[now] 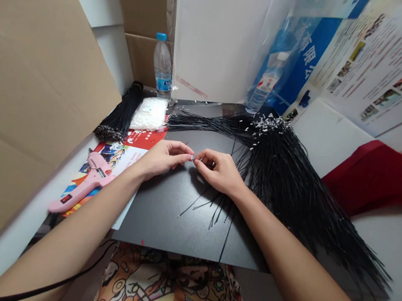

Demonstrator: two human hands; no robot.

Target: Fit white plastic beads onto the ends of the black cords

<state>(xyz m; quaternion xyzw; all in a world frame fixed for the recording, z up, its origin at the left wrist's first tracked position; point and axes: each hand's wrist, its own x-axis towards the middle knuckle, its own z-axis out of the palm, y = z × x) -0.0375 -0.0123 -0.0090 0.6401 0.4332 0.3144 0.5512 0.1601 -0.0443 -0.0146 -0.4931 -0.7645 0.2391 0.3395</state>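
Observation:
My left hand (164,159) and my right hand (219,171) meet fingertip to fingertip over the middle of the dark table. Between my left thumb and forefinger is a tiny white piece, mostly covered by the fingers. My right thumb and forefinger pinch the end of a thin black cord, which touches or nearly touches that piece. Just right of my right hand lies a large heap of black cords (292,192), many with small white tips (269,124) at the far end. Several loose cord ends stick out below my right wrist.
A pink glue gun (87,182) rests on printed sheets (135,161) at the left. Behind it are a bag of white pieces (149,113) and a bundle of black cords (122,113). Two plastic bottles, one blue-capped (163,66), one white-capped (267,85), stand at the back. Cardboard (40,75) rises at the left.

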